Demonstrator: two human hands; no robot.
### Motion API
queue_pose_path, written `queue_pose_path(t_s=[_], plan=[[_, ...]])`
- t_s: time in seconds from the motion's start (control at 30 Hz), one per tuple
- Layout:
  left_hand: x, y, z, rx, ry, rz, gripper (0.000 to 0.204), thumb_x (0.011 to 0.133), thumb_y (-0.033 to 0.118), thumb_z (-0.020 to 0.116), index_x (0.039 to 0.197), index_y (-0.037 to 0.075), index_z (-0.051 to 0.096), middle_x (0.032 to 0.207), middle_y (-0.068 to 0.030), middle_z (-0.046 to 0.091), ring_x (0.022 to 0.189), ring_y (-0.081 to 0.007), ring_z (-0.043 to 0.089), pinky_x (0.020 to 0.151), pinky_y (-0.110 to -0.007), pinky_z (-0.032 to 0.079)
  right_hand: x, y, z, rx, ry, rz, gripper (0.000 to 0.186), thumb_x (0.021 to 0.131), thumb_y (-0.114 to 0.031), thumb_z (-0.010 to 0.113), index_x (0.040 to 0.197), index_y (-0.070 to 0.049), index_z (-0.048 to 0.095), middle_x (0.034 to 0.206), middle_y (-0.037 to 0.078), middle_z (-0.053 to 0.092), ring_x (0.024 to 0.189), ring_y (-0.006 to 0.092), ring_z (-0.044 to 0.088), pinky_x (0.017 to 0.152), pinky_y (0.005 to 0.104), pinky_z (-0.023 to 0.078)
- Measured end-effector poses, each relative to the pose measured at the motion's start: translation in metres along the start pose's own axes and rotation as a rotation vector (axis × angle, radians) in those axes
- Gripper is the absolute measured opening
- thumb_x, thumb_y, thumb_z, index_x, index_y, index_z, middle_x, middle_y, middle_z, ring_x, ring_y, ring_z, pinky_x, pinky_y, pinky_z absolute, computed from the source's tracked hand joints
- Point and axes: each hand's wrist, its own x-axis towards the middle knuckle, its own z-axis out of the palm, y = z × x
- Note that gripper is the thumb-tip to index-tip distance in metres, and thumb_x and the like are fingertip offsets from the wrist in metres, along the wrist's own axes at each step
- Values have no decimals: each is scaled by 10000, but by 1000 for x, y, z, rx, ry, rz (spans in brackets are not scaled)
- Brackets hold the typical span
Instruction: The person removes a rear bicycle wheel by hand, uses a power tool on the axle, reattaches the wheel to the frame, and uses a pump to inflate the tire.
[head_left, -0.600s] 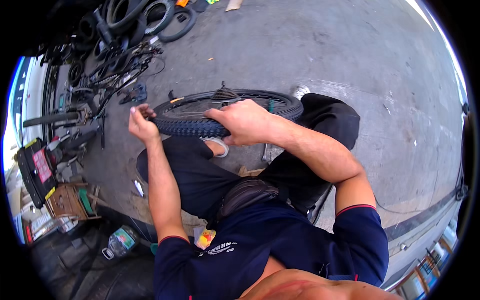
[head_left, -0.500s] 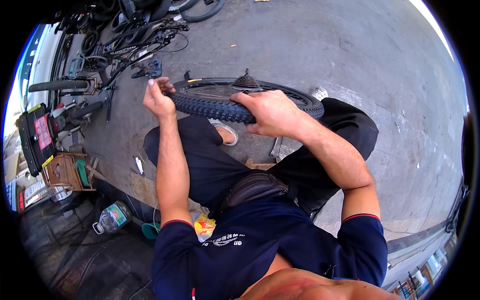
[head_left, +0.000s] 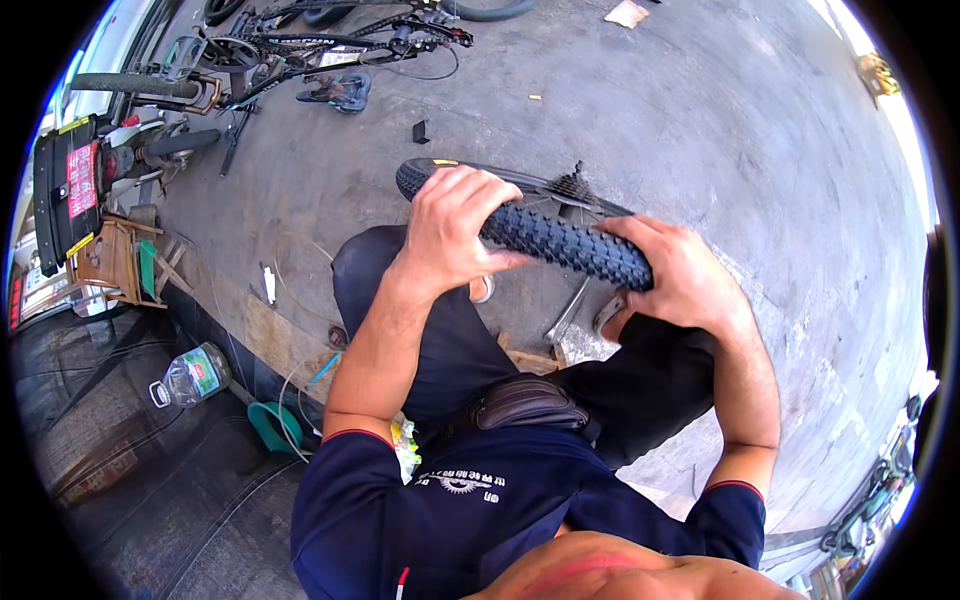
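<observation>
Cupping the bicycle wheel (head_left: 570,242) at twelve o'clock from the waist bag (head_left: 530,405), both hands are curled part-closed round the knobbly tyre (head_left: 545,232), fingers over the top: the left hand (head_left: 455,230) at nine o'clock on its near stretch, the right hand (head_left: 690,275) out around three! It looks moderately hefty, much of that weight likely by the sprockets (head_left: 573,187), at twelve o'clock from that stretch; the wheel should feel stiff across, the rubber grippy and slightly springy, so wide holds on the tyre look best, clear of the sprockets
</observation>
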Motion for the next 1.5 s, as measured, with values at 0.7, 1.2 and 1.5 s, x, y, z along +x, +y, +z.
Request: queue_pose_path(t_s=[0.7,1.2,1.5], plan=[[53,27,-214,2,16,-826,892,582,67,872,1396,63,508,1404,-180,494,1360,-438,412,1141,-555,327,97,-185,-179,4,-343,126,781,578,-110,803,1329,-83,591,887,100,659,827,314,650,796,421,507],[214,68,-453,-941,-196,-405,674,716,269,845,1255,-25,566,1107,-157,641,1026,-323,665,916,-390,511,246,-421,-446,-456,-305,-253,590,649,-2,729,1229,-90,665,1068,115,681,1068,306,646,946,432,488],[404,138,-440,-1098,429,-647,708,828,309,780,1337,-69,466,1121,-221,651,1032,-316,659,929,-398,508,148,-383,-424,820,225,271,1294,687,-561,898,1580,24,166,1567,181,341,1460,299,336,1172,430,313]])
